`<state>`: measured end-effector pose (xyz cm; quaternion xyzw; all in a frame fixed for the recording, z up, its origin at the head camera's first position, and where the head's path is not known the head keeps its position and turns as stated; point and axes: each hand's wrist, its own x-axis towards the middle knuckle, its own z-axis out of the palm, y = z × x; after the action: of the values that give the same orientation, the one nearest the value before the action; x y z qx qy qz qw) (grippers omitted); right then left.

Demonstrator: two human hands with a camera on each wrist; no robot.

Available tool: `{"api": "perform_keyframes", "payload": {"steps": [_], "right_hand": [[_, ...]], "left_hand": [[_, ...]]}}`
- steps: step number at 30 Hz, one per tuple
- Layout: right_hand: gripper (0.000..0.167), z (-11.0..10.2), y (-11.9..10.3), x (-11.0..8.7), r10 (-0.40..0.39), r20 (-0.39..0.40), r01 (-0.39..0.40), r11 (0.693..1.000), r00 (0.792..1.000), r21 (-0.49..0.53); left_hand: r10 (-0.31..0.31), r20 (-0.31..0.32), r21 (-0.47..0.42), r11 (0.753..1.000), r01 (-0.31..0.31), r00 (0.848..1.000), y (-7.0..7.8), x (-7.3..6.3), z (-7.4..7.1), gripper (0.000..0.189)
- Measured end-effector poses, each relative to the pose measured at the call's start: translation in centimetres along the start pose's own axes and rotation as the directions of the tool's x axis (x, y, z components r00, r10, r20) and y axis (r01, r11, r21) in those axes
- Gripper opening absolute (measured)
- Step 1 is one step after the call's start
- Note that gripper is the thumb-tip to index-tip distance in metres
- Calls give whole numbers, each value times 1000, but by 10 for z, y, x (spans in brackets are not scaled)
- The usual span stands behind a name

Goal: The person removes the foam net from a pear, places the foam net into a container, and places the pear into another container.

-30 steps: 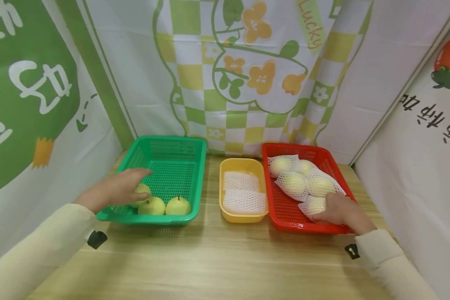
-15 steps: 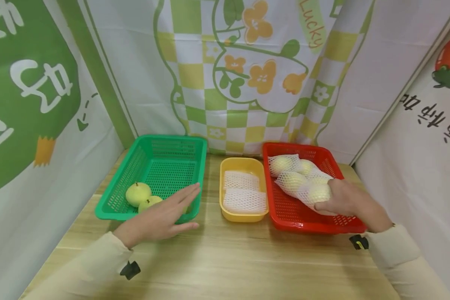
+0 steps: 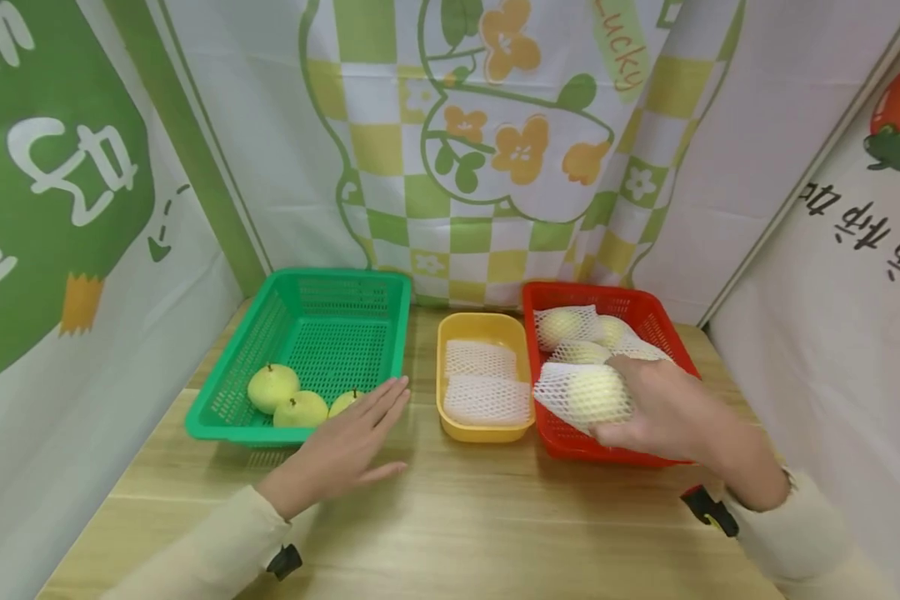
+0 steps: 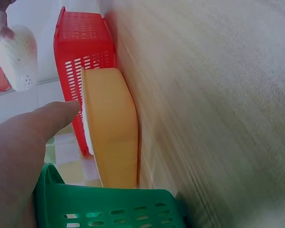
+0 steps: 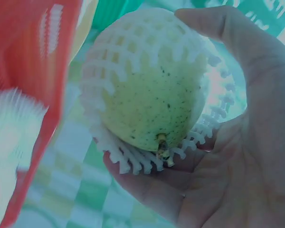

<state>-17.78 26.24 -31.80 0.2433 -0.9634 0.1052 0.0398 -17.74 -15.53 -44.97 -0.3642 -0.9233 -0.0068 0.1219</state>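
Note:
My right hand point(image 3: 663, 412) grips a pear point(image 3: 596, 395) sleeved in white foam netting, held above the front of the red basket point(image 3: 596, 454). In the right wrist view the stem end of this pear point(image 5: 152, 104) pokes bare out of the net point(image 5: 126, 52), thumb on one side and fingers beneath. My left hand point(image 3: 341, 458), fingers straight and thumb apart, is held at the front right corner of the green basket point(image 3: 232, 433). Partly behind it lies one bare pear point(image 3: 345, 402); two more, a front pear point(image 3: 300, 410) and a left pear point(image 3: 273, 387), sit beside it.
Between the baskets stands a yellow tub point(image 3: 487, 433) with white foam nets point(image 3: 487, 398) inside. Several netted pears point(image 3: 566, 327) lie in the red basket's back half. A patterned curtain point(image 3: 487, 250) hangs behind the wooden table point(image 3: 457, 517).
My right hand has lifted a netted pear out of the red basket's pile and brought it left and nearer. The left hand has drawn back from over the green basket to its front right corner.

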Motion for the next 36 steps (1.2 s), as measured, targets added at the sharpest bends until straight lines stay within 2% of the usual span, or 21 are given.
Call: {"api": "perform_keyframes", "payload": {"steps": [4, 8, 12, 16, 24, 28, 32, 36], "right_hand": [[57, 15, -24, 0, -112, -40, 111, 994, 993, -23], [64, 39, -46, -1, -206, -34, 204, 978, 978, -46], [72, 66, -64, -1, -258, 23, 259, 965, 966, -29], [73, 94, -74, 4, -294, 62, 293, 956, 954, 22], [75, 144, -79, 13, -317, 52, 313, 947, 947, 69], [76, 159, -78, 14, -316, 34, 311, 946, 948, 94], [78, 168, -76, 11, -304, 60, 295, 947, 951, 126], [84, 170, -72, 6, -263, 125, 240, 955, 957, 172]], "left_hand": [[-8, -2, 34, 999, 8, 1000, 1, 1, 2, 96], [-13, -15, 37, 999, 14, 1000, 1, 2, 2, 96], [-10, -33, 43, 999, 11, 999, 2, 4, 3, 96], [-11, -44, 56, 998, 13, 999, 2, 6, 3, 96], [-24, -34, 13, 1000, 25, 999, 1, 8, 1, 93], [-17, -72, -42, 999, 14, 997, 2, 4, -4, 90], [21, -148, -131, 990, -41, 989, 10, -6, -11, 85], [74, -223, -261, 956, -133, 972, 20, -17, -17, 65]]}}
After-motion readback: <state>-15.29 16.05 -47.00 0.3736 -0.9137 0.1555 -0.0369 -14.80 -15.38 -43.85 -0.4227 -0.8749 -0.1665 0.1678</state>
